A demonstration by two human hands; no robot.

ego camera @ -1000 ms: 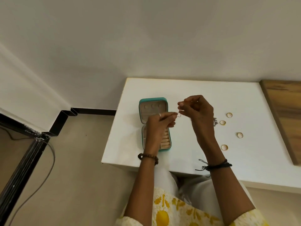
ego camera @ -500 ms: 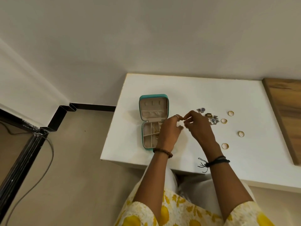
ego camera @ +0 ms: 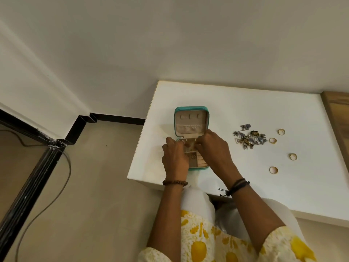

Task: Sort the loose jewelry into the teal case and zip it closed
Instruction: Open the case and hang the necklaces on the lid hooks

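Observation:
The teal case [ego camera: 191,108] lies open on the white table [ego camera: 245,110], its beige lid raised at the back. Both my hands are over its lower tray. My left hand [ego camera: 174,157] and my right hand [ego camera: 215,150] pinch a thin gold chain [ego camera: 190,146] between their fingertips, low over the tray's back compartments. A small ring [ego camera: 193,156] lies in the tray. To the right of the case sits a tangled pile of silver and dark jewelry [ego camera: 249,138]. Gold rings lie beyond it: one ring [ego camera: 281,131], another [ego camera: 272,140], a third [ego camera: 293,156].
One more gold ring [ego camera: 273,170] lies nearer the table's front edge. A wooden surface [ego camera: 338,114] adjoins the table on the right. On the floor to the left are a black frame [ego camera: 32,178] and a grey cable [ego camera: 62,178].
Both hands have come down and to the left, from held up above the table to low over the case's tray, carrying the thin chain. The jewelry pile is now uncovered.

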